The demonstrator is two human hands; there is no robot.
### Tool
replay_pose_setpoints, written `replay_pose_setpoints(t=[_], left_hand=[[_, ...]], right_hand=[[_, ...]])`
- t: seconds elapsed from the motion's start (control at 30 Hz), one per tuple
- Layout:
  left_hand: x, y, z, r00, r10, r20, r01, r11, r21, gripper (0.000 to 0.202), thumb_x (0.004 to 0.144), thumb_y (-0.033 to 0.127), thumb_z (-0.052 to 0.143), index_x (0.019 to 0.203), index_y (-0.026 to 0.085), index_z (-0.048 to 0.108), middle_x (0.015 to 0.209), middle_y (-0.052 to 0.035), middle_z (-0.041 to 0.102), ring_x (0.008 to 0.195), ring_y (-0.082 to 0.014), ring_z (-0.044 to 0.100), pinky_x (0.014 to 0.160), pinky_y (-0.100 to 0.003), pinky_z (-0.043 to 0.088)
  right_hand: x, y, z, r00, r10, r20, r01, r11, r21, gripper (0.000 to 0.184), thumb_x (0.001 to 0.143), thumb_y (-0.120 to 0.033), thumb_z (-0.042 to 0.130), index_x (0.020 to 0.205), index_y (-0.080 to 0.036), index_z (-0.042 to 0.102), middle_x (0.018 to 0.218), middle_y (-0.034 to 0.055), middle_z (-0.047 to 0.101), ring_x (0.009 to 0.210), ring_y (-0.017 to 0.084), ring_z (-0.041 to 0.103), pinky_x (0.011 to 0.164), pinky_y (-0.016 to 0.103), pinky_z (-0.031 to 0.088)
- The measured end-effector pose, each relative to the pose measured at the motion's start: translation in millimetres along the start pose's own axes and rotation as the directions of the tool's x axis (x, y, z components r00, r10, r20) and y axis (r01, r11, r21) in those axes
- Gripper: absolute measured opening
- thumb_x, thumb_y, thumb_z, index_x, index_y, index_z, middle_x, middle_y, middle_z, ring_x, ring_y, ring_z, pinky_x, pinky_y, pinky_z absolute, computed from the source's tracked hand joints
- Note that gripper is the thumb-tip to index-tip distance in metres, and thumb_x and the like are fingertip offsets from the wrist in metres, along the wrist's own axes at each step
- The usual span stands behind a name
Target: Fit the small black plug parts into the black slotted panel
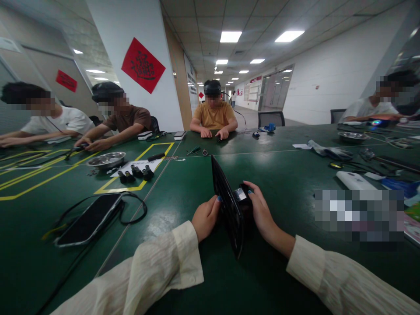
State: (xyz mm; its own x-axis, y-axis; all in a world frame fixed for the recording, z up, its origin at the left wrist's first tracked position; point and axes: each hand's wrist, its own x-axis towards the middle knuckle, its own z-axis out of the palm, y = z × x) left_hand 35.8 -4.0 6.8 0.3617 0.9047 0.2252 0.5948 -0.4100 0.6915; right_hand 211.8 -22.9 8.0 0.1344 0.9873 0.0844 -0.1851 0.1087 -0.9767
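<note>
A glossy black panel device [226, 205] stands on edge in front of me, seen nearly edge-on and tilted. From its right side juts a black block with a shiny pale label [240, 194]. My left hand [206, 217] is closed at the panel's left side, its thumb against the surface and its other fingers curled. On the other side, my right hand [261, 211] wraps round the black block, its thumb partly hidden behind it. The device's lower edge is near the green table [183, 175]; whether it touches, I cannot tell.
A phone [90, 218] with a black cable lies at left. Beyond it are several black cylindrical parts [136, 173] on white paper and a metal bowl [106, 160]. A white device [356, 181] and gloves [328, 151] lie at right. Several people sit around the table.
</note>
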Motion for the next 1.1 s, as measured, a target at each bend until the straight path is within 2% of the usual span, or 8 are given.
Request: replay_pose_setpoints(t=[0.3,0.63,0.8,0.97,1.1], left_hand=[[1.1,0.8,-1.1,1.000,-0.010,0.013,0.010,1.000,-0.007,0.037,0.092,0.040,0.026,0.083,0.018,0.055,0.073,-0.0027,0.061,0.074,-0.0179,0.058,0.071,-0.028,0.044],[1.2,-0.1,-0.7,0.999,-0.005,0.031,0.007,0.999,-0.045,0.038,0.092,0.041,0.022,0.083,0.018,0.051,0.072,-0.0032,0.059,0.070,-0.0174,0.057,0.069,-0.029,0.043],[1.2,0.9,-2.0,0.999,-0.005,0.047,0.006,1.000,-0.027,0.036,0.091,0.040,0.025,0.082,0.018,0.051,0.071,-0.0022,0.058,0.069,-0.0170,0.056,0.068,-0.028,0.043],[1.0,-2.1,-0.2,1.000,-0.008,0.012,0.009,0.998,-0.058,0.041,0.093,0.040,0.021,0.082,0.018,0.053,0.066,-0.0012,0.057,0.065,-0.0160,0.055,0.066,-0.028,0.043],[1.8,-2.7,-0.1,1.000,-0.004,0.021,0.005,0.999,-0.034,0.039,0.092,0.040,0.023,0.083,0.017,0.054,0.066,-0.0017,0.057,0.070,-0.0175,0.057,0.071,-0.029,0.044]], right_hand=[[0.0,1.1,0.0,1.000,-0.003,-0.009,0.003,1.000,-0.005,0.042,0.080,-0.039,0.045,0.121,-0.026,0.048,0.080,0.0004,0.058,0.069,0.017,0.054,0.060,0.030,0.042],[0.5,1.5,-0.4,1.000,-0.009,-0.009,0.009,1.000,-0.005,0.043,0.080,-0.040,0.046,0.120,-0.026,0.048,0.095,0.0027,0.062,0.074,0.018,0.057,0.060,0.030,0.043],[-0.3,1.9,-1.1,1.000,0.017,0.015,-0.017,1.000,0.011,0.043,0.081,-0.040,0.045,0.122,-0.027,0.046,0.089,0.0021,0.061,0.068,0.018,0.056,0.059,0.031,0.044],[-0.5,0.7,-0.9,1.000,0.013,-0.005,-0.013,1.000,-0.014,0.044,0.080,-0.040,0.045,0.122,-0.027,0.047,0.082,0.0010,0.059,0.066,0.018,0.055,0.059,0.031,0.044],[-0.6,0.1,-0.3,1.000,0.014,-0.005,-0.014,1.000,-0.015,0.044,0.080,-0.040,0.045,0.122,-0.026,0.047,0.083,0.0009,0.060,0.066,0.018,0.055,0.060,0.031,0.044]])
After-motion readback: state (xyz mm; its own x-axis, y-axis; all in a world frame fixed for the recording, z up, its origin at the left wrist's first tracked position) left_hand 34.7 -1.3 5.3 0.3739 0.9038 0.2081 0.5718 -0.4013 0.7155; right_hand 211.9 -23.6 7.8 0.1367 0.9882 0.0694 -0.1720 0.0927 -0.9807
